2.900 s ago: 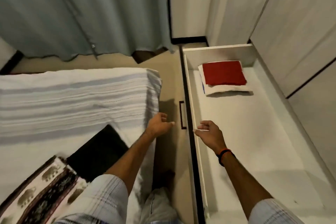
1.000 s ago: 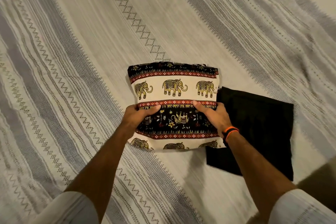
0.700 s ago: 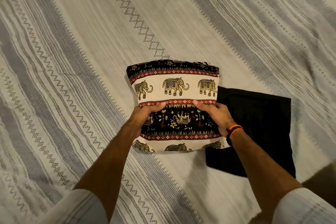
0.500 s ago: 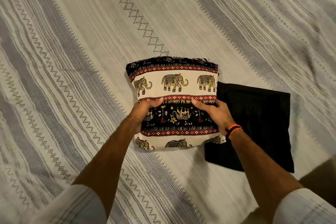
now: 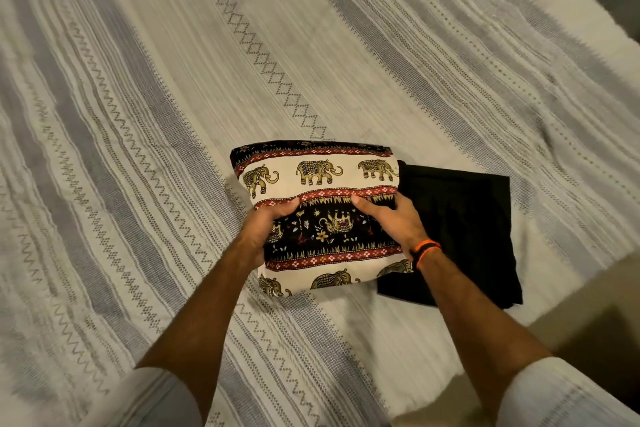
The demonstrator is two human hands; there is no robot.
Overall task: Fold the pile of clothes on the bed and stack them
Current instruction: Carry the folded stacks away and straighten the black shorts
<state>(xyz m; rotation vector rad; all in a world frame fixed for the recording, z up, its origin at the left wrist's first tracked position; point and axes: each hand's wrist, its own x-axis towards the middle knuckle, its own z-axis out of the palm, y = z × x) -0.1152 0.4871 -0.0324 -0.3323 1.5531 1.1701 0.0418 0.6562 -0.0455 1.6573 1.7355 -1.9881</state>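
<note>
Two hands grip one folded bundle at the centre of the frame: the left hand (image 5: 268, 218) curls round the left edge of the elephant-print cloth (image 5: 318, 180), thumb on top, and the right hand (image 5: 391, 218) clamps its right edge the same way, an orange wristband (image 5: 425, 251) just behind it. The cloth's near edge seems raised off the striped bedspread (image 5: 173, 114), though how far cannot be told. Touching its right side, partly under it, lies a folded black garment (image 5: 467, 218), flat and close to the bed's edge (image 5: 571, 274), which cuts diagonally across the lower right, with bare floor (image 5: 588, 322) beyond. Upper left and the whole left half of the frame are open bedspread. The black garment borders the bundle on the right.
</note>
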